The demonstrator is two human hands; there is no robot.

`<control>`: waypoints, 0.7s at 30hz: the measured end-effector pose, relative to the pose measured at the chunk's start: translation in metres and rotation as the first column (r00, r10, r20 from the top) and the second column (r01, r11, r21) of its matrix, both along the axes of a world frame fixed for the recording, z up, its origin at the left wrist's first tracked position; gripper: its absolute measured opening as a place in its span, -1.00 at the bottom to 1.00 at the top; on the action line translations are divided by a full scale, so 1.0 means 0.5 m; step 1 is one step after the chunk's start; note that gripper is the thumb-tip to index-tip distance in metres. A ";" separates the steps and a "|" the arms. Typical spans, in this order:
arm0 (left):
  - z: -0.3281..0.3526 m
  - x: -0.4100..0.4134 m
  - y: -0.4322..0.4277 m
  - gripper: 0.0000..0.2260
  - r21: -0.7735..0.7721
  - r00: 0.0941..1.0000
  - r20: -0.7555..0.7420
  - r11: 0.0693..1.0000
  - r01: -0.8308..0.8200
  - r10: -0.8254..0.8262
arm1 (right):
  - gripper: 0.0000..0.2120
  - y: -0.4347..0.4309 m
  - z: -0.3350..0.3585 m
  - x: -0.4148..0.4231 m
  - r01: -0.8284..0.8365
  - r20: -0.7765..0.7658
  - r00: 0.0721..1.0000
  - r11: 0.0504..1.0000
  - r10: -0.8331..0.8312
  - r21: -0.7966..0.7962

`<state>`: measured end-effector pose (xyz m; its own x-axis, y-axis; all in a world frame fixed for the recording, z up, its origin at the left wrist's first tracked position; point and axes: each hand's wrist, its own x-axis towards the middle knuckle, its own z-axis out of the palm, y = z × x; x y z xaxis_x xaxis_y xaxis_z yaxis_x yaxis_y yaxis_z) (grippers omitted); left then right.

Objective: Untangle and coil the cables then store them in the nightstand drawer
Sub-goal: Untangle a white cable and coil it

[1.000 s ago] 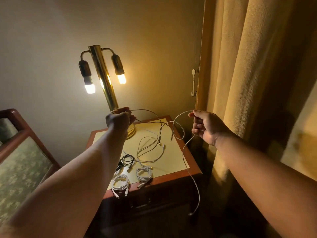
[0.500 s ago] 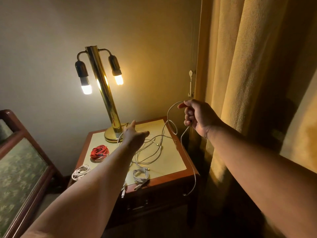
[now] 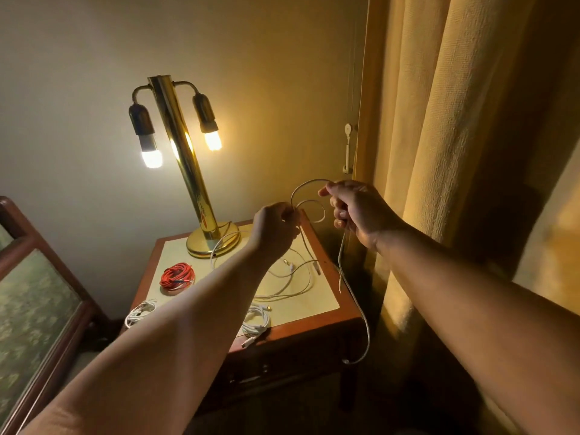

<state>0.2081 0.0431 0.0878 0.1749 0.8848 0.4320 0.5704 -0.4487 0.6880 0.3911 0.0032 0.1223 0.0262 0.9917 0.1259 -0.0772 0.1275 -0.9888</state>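
Observation:
My left hand (image 3: 276,229) and my right hand (image 3: 354,211) both pinch one long white cable (image 3: 306,189) above the nightstand (image 3: 339,318). Between the hands the cable makes small loops, and its tail hangs over the right edge down past the drawer front (image 3: 282,368), which is closed. More loose white cable (image 3: 292,284) lies spread on the top. A red coil (image 3: 176,275) sits near the lamp. One white coil (image 3: 139,313) lies at the front left edge and another white coil (image 3: 255,321) at the front middle.
A brass two-bulb lamp (image 3: 194,183) stands lit at the back of the nightstand. A heavy curtain (image 3: 455,152) hangs close on the right. A wooden bed frame with patterned fabric (image 3: 34,296) is at the left.
My left hand rose from the tabletop and took hold of the white cable beside my right hand. The loops between the hands have grown tighter.

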 end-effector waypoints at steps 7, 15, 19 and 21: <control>0.050 -0.025 0.010 -0.94 0.101 0.985 0.145 0.989 -0.106 0.091 | -0.56 0.022 -0.091 -0.031 0.042 0.469 0.882 0.986 0.041 -0.164; 0.042 -0.070 -0.005 -0.88 0.244 0.983 0.019 0.952 -0.184 0.185 | -0.85 0.058 -0.195 -0.112 0.141 0.660 0.750 0.984 -0.033 -0.111; 0.040 -0.091 -0.014 -0.86 0.360 0.966 -0.020 0.903 -0.235 0.259 | -0.86 0.062 -0.191 -0.132 0.049 0.737 0.676 0.995 0.029 -0.084; 0.034 -0.095 -0.012 -0.88 0.367 0.956 -0.031 0.894 -0.259 0.290 | -0.87 0.060 -0.190 -0.135 -0.009 0.733 0.676 0.996 0.075 -0.094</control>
